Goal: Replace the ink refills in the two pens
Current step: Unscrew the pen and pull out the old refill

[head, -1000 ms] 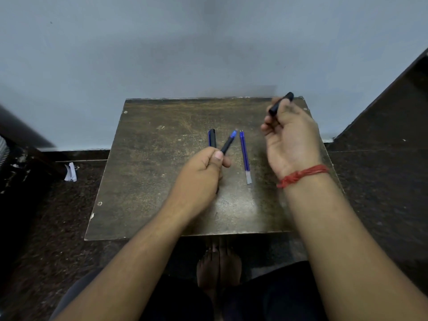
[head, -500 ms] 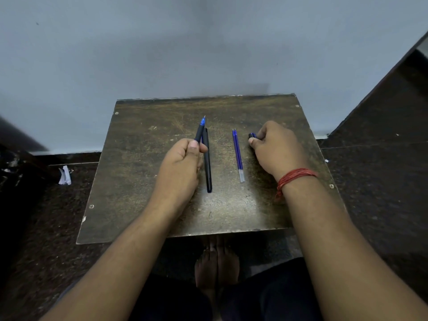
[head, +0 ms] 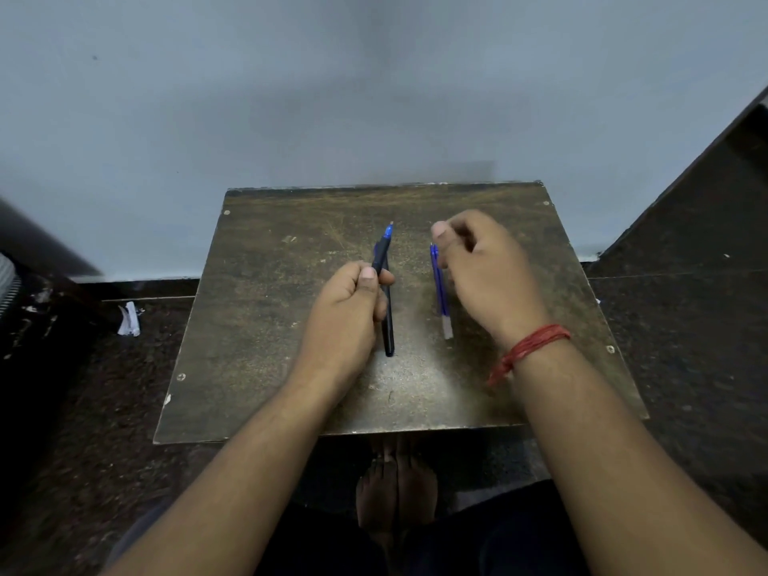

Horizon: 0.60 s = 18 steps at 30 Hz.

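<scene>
Gripping a dark pen (head: 381, 254) with our left hand (head: 347, 313), we point its blue tip toward the table's (head: 257, 334) far edge. A second dark pen (head: 388, 326) lies flat on the table just beside that hand, toward the middle. Our right hand (head: 484, 270), fingers loosely curled and blurred, hovers over the blue refills (head: 439, 291) lying near the table's centre; we cannot tell whether it holds anything. A red thread (head: 528, 351) circles the right wrist.
</scene>
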Motion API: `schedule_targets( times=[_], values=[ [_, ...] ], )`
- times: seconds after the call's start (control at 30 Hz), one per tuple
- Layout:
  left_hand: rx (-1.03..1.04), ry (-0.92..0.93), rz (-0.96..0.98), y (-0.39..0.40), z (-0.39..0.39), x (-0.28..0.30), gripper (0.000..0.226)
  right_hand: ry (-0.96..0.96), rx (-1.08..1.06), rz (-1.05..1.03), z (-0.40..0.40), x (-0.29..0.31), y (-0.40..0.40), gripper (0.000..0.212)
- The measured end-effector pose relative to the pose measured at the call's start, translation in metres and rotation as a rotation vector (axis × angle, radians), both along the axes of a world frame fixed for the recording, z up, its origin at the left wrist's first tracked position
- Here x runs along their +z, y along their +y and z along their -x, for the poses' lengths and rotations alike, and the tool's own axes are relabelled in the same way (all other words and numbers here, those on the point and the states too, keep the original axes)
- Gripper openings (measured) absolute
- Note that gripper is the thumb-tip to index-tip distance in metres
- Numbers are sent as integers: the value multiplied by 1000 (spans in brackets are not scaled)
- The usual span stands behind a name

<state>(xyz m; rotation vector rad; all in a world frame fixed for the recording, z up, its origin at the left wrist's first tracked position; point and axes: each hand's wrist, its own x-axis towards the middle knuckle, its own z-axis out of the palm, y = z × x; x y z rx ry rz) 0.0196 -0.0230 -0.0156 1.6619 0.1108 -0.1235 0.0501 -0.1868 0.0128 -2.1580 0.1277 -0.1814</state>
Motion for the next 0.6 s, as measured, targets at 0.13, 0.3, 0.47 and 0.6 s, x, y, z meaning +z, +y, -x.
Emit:
schedule_targets(
  times=[0.13,0.3,0.47,0.6],
  values=[
    [-43,-32,-12,-5,2,-1,31,81,71,-339,5,-4,23,28],
    [-81,-30,49,-8,3,-1,32,102,110,-536,5,-7,25,19],
    [-115,23,147,-9,1,0,34,81,114,-654,5,-5,25,9],
    [-128,33,177,-9,1,3,32,90,109,-702,4,-3,25,6]
  ],
)
